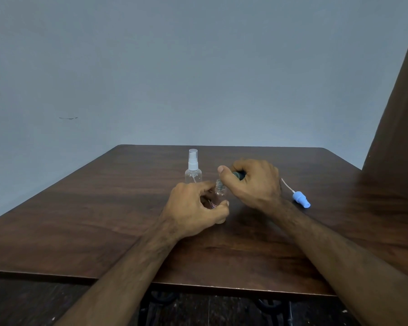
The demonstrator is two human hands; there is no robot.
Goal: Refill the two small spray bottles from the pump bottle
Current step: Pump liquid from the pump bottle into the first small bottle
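Nearest me, my left hand (193, 208) curls around a small clear bottle (219, 196) standing upright on the wooden table (80, 220), thumb and fingers clamped on its sides; its label (reddish print, too blurred to read) peeks through. My right hand (252, 182) grips a dark object (239, 175) over its open neck. Behind stands a capped spray bottle (193, 169); a blue spray head (300, 199) lies to the right.

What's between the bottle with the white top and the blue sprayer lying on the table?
In the head view, both hands: the left hand holds a small bottle, the right hand holds something dark over its neck.
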